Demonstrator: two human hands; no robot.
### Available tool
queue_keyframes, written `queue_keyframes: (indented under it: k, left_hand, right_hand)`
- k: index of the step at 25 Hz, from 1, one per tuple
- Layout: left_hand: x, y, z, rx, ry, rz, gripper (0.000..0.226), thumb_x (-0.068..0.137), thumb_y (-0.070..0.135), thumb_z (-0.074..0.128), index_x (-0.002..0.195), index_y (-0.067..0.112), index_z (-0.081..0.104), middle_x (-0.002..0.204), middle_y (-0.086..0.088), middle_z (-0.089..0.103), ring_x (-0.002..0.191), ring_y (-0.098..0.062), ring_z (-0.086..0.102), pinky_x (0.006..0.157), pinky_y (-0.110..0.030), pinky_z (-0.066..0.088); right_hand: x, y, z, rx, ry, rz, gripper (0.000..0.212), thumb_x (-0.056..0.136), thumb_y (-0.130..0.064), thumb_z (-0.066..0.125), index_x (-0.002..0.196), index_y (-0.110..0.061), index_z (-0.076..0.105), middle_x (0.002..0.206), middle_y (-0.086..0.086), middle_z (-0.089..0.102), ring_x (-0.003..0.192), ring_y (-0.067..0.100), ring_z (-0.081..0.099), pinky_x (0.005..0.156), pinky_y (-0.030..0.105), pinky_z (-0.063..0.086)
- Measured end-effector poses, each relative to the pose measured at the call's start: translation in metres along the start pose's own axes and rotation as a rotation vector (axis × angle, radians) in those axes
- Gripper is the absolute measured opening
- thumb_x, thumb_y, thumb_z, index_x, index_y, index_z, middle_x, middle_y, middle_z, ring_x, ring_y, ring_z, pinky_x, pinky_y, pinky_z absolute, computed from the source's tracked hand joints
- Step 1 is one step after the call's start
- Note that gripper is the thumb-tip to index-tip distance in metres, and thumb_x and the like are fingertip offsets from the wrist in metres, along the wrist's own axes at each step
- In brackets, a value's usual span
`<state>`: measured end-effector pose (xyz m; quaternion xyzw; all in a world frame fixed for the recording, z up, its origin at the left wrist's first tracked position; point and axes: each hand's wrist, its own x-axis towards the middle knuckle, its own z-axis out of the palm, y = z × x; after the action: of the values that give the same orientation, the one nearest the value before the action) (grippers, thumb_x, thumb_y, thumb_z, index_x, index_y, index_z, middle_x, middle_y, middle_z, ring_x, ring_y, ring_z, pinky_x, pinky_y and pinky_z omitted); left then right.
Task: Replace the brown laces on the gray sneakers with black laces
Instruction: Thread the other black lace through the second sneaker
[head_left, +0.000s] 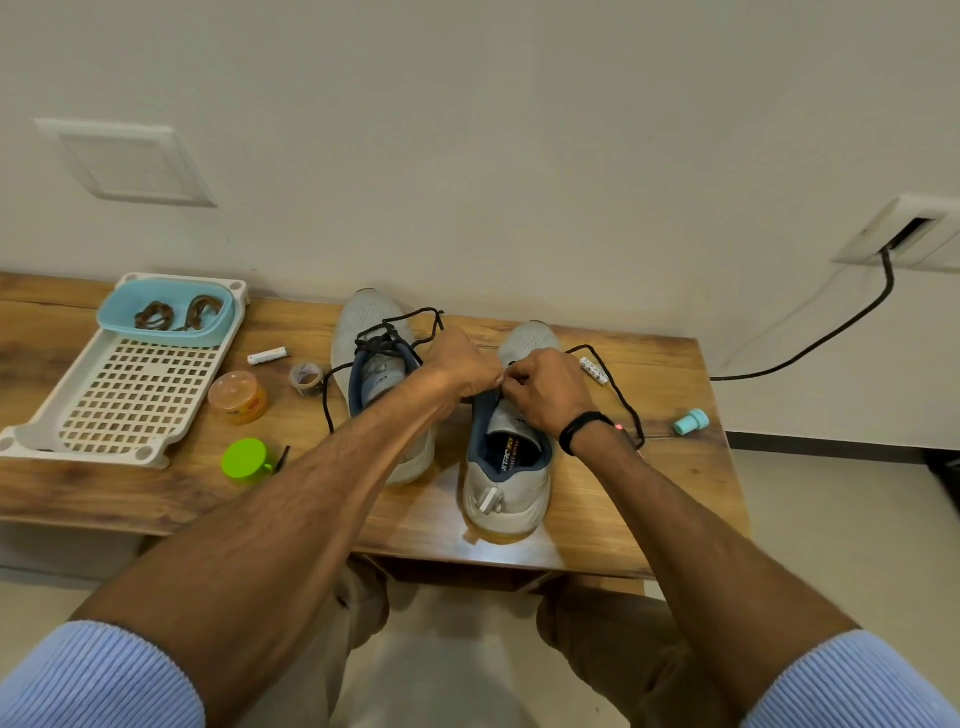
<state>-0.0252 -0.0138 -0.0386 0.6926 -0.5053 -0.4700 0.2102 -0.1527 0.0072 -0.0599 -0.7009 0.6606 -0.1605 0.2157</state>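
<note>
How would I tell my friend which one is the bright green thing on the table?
Start at the wooden table, then find the big white slotted tray on its left side. Just off the tray's nearest right corner sits the round green container. It is the only lime-green thing; the jar behind it is orange.

gray sneakers (506, 483) upright, black laces (382, 340) trailing

The left sneaker (363, 325) stands beside the right sneaker (519, 470) on the surface (649, 493); a tray (130, 400) lies left, a tub (161, 335) on its far end.
</note>
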Motion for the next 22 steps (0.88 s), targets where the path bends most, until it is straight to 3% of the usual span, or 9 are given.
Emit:
queue_keyframes:
  k: [3, 4, 8, 11, 13, 15, 18, 20, 22]
  left_hand:
    - [-0.001, 0.0, -0.004, -0.171, -0.073, -0.076, 0.003, 0.085, -0.002, 0.062, 0.085, 0.0, 0.064, 0.082, -0.014, 0.064, 0.071, -0.02, 0.06, 0.057, -0.029, 0.057]
    - [0.0, -0.002, -0.005, -0.205, -0.093, -0.098, 0.007, 0.087, -0.002, 0.061, 0.092, -0.001, 0.065, 0.089, -0.015, 0.066, 0.076, -0.021, 0.062, 0.061, -0.031, 0.059]
    - [0.005, -0.006, 0.0, -0.108, -0.044, -0.045, 0.012, 0.087, 0.014, 0.074, 0.093, 0.006, 0.068, 0.081, -0.011, 0.06, 0.073, -0.02, 0.058, 0.07, -0.038, 0.06]
    - [0.002, 0.0, -0.002, 0.059, -0.012, -0.025, 0.026, 0.087, 0.016, 0.073, 0.07, 0.003, 0.059, 0.065, -0.006, 0.053, 0.055, -0.017, 0.05, 0.046, -0.021, 0.045]
    - [0.0, 0.004, -0.004, 0.164, -0.017, -0.031, 0.037, 0.089, 0.013, 0.068, 0.061, 0.01, 0.045, 0.06, -0.002, 0.045, 0.049, -0.012, 0.041, 0.032, -0.016, 0.03]
    - [-0.002, 0.005, -0.006, 0.178, -0.036, -0.033, 0.031, 0.089, 0.015, 0.069, 0.066, 0.01, 0.049, 0.061, -0.001, 0.046, 0.05, -0.011, 0.042, 0.031, -0.017, 0.029]
    - [-0.005, 0.005, -0.003, 0.239, -0.049, 0.003, 0.016, 0.092, 0.015, 0.066, 0.098, 0.0, 0.064, 0.066, -0.001, 0.049, 0.056, -0.011, 0.046, 0.037, -0.019, 0.035]
    - [-0.007, 0.006, -0.004, 0.269, -0.039, 0.026, 0.009, 0.093, 0.012, 0.063, 0.089, 0.004, 0.06, 0.072, -0.004, 0.054, 0.062, -0.014, 0.054, 0.046, -0.024, 0.046]
    - [-0.007, 0.009, -0.011, 0.352, 0.03, 0.022, 0.01, 0.093, 0.011, 0.06, 0.085, 0.004, 0.059, 0.088, -0.011, 0.064, 0.084, -0.024, 0.067, 0.068, -0.035, 0.056]
  right_hand:
    - [0.001, 0.003, -0.005, 0.02, 0.009, 0.036, 0.018, 0.091, -0.019, 0.062, 0.088, -0.013, 0.079, 0.085, 0.004, 0.074, 0.078, 0.017, 0.063, 0.063, 0.021, 0.041]
    - [0.002, 0.004, -0.009, 0.033, 0.003, 0.046, 0.016, 0.09, -0.019, 0.064, 0.09, -0.014, 0.079, 0.088, 0.003, 0.075, 0.082, 0.016, 0.065, 0.067, 0.022, 0.044]
    - [-0.003, -0.001, -0.018, -0.026, 0.008, 0.051, 0.017, 0.088, -0.023, 0.066, 0.098, -0.014, 0.076, 0.097, 0.003, 0.074, 0.089, 0.017, 0.065, 0.076, 0.025, 0.05]
    - [-0.016, -0.023, -0.022, -0.141, 0.165, 0.054, 0.017, 0.079, -0.031, 0.062, 0.075, -0.015, 0.068, 0.073, 0.002, 0.067, 0.073, 0.021, 0.061, 0.06, 0.03, 0.05]
    - [-0.03, -0.041, -0.02, -0.166, 0.105, 0.093, 0.025, 0.079, -0.037, 0.06, 0.062, -0.019, 0.052, 0.059, -0.002, 0.053, 0.058, 0.017, 0.052, 0.049, 0.023, 0.036]
    - [-0.039, -0.052, -0.006, -0.208, 0.013, 0.085, 0.023, 0.08, -0.039, 0.058, 0.068, -0.02, 0.05, 0.06, -0.004, 0.048, 0.057, 0.016, 0.049, 0.054, 0.024, 0.039]
    - [-0.04, -0.049, 0.011, -0.255, -0.006, 0.082, 0.023, 0.087, -0.035, 0.051, 0.086, -0.014, 0.059, 0.071, 0.001, 0.055, 0.071, 0.025, 0.059, 0.063, 0.033, 0.048]
    - [-0.038, -0.045, 0.015, -0.208, 0.0, 0.121, 0.024, 0.093, -0.03, 0.047, 0.089, -0.011, 0.062, 0.082, 0.008, 0.062, 0.079, 0.029, 0.062, 0.065, 0.033, 0.044]
    - [-0.038, -0.042, 0.018, -0.219, 0.038, 0.129, 0.029, 0.097, -0.029, 0.043, 0.093, -0.008, 0.063, 0.092, 0.013, 0.066, 0.087, 0.032, 0.064, 0.066, 0.032, 0.04]
